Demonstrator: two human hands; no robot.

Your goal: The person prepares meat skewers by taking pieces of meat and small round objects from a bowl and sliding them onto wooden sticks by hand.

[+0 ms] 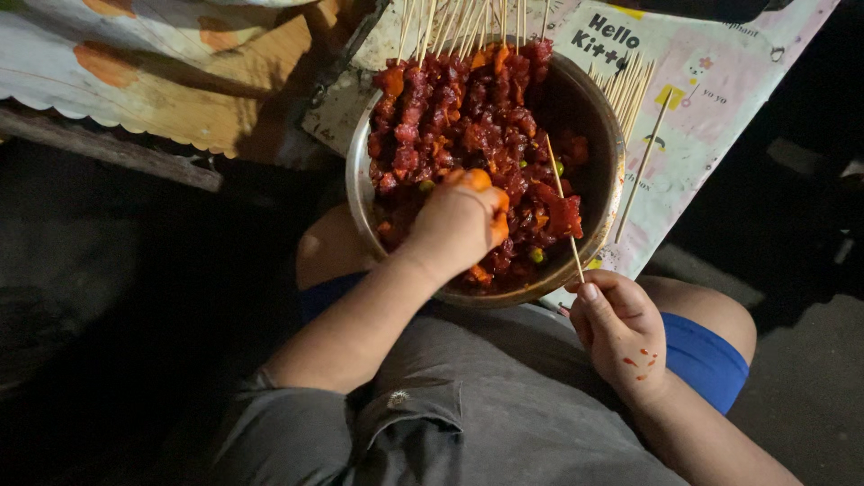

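We see our left hand (459, 220) down in the round metal bowl (605, 135) on our lap, fingers curled into the red meat pieces (468, 117), while our right hand (621, 328) pinches one thin wooden stick (562, 202) beside the bowl's rim.

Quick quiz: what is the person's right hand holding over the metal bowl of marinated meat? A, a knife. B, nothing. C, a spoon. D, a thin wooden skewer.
D: the right hand pinches a thin wooden skewer that slants over the metal bowl while the left hand reaches into the meat.
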